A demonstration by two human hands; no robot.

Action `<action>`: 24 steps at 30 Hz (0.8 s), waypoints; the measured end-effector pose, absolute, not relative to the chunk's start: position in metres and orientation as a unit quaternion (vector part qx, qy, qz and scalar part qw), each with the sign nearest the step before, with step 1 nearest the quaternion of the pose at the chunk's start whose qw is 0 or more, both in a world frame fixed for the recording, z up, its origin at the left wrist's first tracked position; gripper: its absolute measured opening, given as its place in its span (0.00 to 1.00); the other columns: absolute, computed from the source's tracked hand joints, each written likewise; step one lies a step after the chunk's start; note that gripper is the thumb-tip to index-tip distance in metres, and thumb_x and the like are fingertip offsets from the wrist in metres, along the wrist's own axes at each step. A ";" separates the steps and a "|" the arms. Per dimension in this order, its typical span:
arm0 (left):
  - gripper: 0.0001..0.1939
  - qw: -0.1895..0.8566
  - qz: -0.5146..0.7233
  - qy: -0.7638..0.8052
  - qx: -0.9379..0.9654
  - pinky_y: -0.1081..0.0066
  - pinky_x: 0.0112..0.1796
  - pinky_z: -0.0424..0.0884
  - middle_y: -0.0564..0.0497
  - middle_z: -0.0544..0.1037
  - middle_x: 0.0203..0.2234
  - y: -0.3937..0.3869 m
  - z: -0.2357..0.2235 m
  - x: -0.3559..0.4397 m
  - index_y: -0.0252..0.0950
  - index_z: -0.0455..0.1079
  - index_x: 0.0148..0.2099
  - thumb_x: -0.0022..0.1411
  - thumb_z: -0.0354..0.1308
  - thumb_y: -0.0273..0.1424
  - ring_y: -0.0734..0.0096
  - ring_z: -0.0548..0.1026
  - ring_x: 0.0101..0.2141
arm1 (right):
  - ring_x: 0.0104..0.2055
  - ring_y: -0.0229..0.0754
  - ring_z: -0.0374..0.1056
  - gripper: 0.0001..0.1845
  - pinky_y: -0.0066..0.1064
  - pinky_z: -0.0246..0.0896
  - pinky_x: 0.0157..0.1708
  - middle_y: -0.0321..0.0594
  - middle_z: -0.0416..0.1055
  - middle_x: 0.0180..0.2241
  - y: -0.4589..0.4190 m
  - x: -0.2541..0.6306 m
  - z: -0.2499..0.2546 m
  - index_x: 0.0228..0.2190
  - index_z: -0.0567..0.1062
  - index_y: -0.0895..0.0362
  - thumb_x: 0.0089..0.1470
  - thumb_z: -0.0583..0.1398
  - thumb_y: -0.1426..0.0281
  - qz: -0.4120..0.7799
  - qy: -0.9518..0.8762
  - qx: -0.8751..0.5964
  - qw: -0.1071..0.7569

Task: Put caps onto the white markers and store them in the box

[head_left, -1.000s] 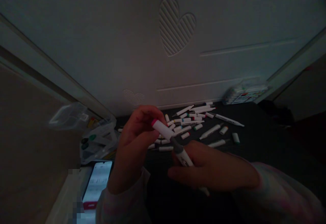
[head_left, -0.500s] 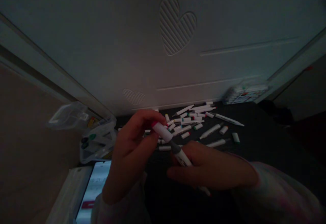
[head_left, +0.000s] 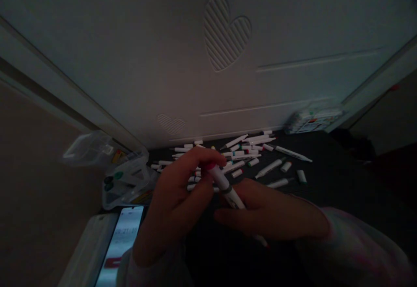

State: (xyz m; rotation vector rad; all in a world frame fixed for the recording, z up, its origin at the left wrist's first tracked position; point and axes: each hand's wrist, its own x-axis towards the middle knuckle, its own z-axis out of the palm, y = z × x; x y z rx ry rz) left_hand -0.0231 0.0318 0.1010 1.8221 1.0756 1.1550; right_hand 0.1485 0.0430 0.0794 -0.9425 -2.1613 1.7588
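In dim light my right hand (head_left: 276, 213) grips the barrel of a white marker (head_left: 232, 196) that points up and to the left. My left hand (head_left: 182, 191) is closed on the pink-topped cap (head_left: 216, 176), which now sits over the marker's upper end. A red tip shows below my right hand (head_left: 265, 244). Beyond both hands, several white markers and loose caps (head_left: 247, 154) lie scattered on a dark surface (head_left: 325, 178).
A clear plastic case (head_left: 120, 178) with its lid open, holding markers, stands at the left. A lit phone (head_left: 119, 243) lies at the lower left. Another marker box (head_left: 314, 119) rests at the back right against a white panel with embossed hearts (head_left: 224, 35).
My left hand has brought the cap down along the marker towards my right hand; the dark nib seen earlier is now covered. More markers behind the left hand have come into view.
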 end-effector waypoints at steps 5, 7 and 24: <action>0.24 0.410 0.485 0.396 0.664 0.73 0.42 0.67 0.56 0.74 0.45 0.030 0.097 -0.023 0.50 0.63 0.53 0.57 0.54 0.21 0.72 0.72 0.42 | 0.23 0.31 0.55 0.15 0.23 0.49 0.21 0.30 0.58 0.20 0.043 0.148 0.080 0.25 0.64 0.58 0.56 0.53 0.60 0.560 -0.748 -0.328 0.139; 0.26 0.414 0.480 0.396 0.664 0.70 0.42 0.68 0.53 0.72 0.47 0.031 0.096 -0.023 0.49 0.60 0.56 0.56 0.56 0.24 0.69 0.72 0.43 | 0.22 0.30 0.53 0.14 0.23 0.47 0.20 0.29 0.57 0.20 0.043 0.149 0.082 0.24 0.63 0.58 0.56 0.53 0.62 0.559 -0.745 -0.326 0.163; 0.10 0.463 0.344 0.435 0.691 0.68 0.42 0.67 0.53 0.78 0.36 0.044 0.096 -0.012 0.39 0.74 0.40 0.53 0.61 0.29 0.66 0.74 0.38 | 0.31 0.36 0.64 0.08 0.27 0.57 0.31 0.35 0.70 0.33 0.051 0.154 0.076 0.34 0.70 0.57 0.50 0.59 0.67 0.491 -0.766 -0.335 0.245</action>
